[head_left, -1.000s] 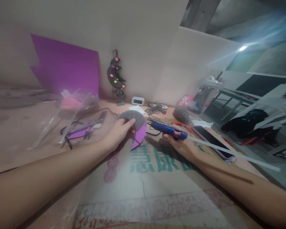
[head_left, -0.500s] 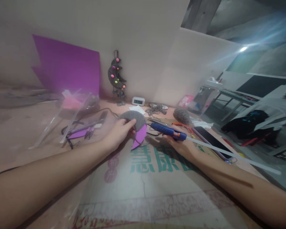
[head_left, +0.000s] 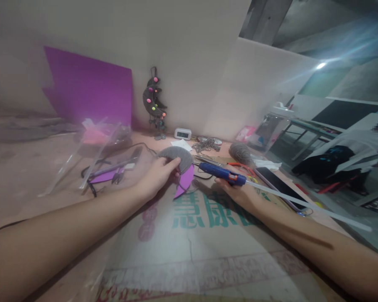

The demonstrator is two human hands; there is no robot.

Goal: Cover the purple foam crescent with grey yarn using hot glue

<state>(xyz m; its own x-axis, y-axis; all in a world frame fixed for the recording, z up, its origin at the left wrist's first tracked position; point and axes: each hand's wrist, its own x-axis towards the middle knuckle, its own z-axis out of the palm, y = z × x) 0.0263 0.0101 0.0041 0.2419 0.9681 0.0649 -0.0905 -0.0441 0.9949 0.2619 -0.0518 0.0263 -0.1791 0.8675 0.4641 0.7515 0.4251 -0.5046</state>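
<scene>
My left hand (head_left: 164,172) pinches a purple crescent (head_left: 185,182) whose upper part is wrapped in grey yarn (head_left: 178,154). The crescent's lower tip is bare purple. My right hand (head_left: 234,188) grips a blue glue gun (head_left: 222,173), its nozzle close to the crescent's right edge where the wrapping ends; I cannot tell whether they touch. A long translucent glue stick (head_left: 308,203) sticks out of the gun's back end. Below both hands lies a printed cardboard sheet (head_left: 189,247).
Against the wall stand a purple sheet (head_left: 94,88) and a hanging yarn-wrapped moon decoration (head_left: 153,100) with coloured balls. Behind the hands are a small digital clock (head_left: 182,134) and a yarn ball (head_left: 240,153). A phone (head_left: 280,188) lies right, clear sticks (head_left: 97,161) left.
</scene>
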